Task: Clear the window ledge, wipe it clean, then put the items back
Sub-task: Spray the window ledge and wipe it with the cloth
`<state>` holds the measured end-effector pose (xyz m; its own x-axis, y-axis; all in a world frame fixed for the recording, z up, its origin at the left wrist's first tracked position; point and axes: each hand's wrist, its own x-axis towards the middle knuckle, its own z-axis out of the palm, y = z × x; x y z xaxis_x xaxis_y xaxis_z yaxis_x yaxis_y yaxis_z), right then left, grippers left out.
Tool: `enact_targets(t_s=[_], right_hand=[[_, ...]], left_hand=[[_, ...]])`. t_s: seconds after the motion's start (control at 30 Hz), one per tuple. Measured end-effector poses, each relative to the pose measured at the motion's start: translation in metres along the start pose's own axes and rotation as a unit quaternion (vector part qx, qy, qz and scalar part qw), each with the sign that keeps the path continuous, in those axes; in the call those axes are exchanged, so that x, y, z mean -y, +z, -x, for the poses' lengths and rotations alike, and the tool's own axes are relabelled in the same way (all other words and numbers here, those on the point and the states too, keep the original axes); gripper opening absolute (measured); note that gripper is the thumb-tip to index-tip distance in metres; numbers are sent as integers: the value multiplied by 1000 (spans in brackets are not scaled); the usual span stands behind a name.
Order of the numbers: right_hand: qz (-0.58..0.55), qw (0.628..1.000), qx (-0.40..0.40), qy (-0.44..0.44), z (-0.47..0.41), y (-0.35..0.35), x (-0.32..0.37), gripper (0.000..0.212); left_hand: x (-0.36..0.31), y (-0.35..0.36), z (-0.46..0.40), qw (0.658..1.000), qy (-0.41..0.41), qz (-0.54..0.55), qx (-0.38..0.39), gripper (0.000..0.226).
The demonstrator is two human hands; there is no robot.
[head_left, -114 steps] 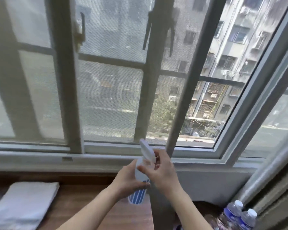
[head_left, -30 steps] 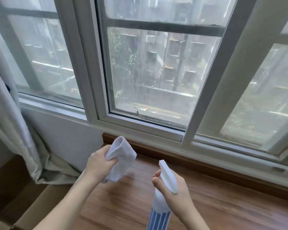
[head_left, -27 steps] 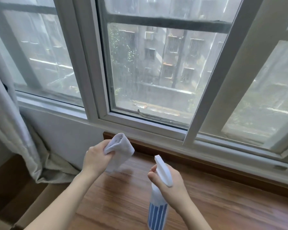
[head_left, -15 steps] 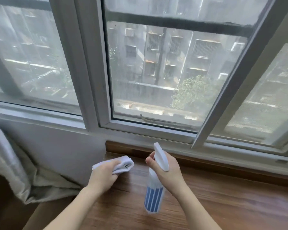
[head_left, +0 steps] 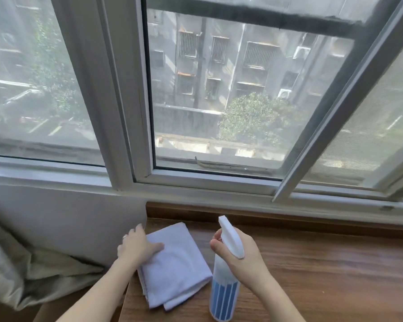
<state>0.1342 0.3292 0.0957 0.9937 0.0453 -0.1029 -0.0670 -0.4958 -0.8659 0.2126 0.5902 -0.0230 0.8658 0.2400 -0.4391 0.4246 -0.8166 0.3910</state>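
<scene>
Now the left hand [head_left: 139, 247] has laid the cloth [head_left: 175, 266] flat on the ledge [head_left: 323, 263], at nine o'clock from the spray bottle [head_left: 223, 296], fingers straight on top. The right hand [head_left: 240, 256] grips that bottle. Wiping can start.

Cloth [head_left: 176, 266]: white, folded, flat at left end of wooden ledge [head_left: 323, 270]. Spray bottle [head_left: 225, 296]: white trigger head, blue-striped body, upright, just right of cloth, base at ledge.
</scene>
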Motion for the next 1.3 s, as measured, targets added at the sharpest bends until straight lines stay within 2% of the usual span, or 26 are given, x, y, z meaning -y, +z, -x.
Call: enact_targets(t_s=[0.1,0.17,0.23,0.3,0.37,0.47,0.57,0.67,0.83,0.97,1.1,1.2,1.3], right_hand=[[9,1000,15,12,6,0,2,18],[17,999,28,28,7,0,3,16],[22,998,43,42,8,-1,3,19],[25,996,60,54,8,1,3,25],[36,995,77,59,8,2,4,29],[37,992,105,59,7,6,5,37],[38,989,132,58,7,8,5,45],[31,987,149,54,9,9,1,41],[42,985,155,60,10,9,-7,46],[56,984,148,81,11,11,-10,53],[58,979,170,98,10,14,-12,50],[42,978,189,80,10,15,-12,52],[58,978,191,58,9,19,-10,50]], left_hand=[[4,1,-9,1000,5,-24,-1,95],[1,-2,-10,997,25,-76,-7,80],[-3,-5,-8,995,50,-77,29,60],[-6,-5,-7,995,56,-41,73,52],[-9,-9,-3,995,46,13,87,54],[-12,-22,8,990,66,103,77,31],[-12,-39,19,975,70,206,45,32],[-6,-58,28,956,78,281,-13,32],[7,-81,54,889,57,450,-62,19],[14,-77,65,875,35,476,-82,18],[17,-76,74,851,16,505,-143,15],[18,-85,76,835,33,519,-178,19],[18,-93,74,840,50,510,-180,25]])
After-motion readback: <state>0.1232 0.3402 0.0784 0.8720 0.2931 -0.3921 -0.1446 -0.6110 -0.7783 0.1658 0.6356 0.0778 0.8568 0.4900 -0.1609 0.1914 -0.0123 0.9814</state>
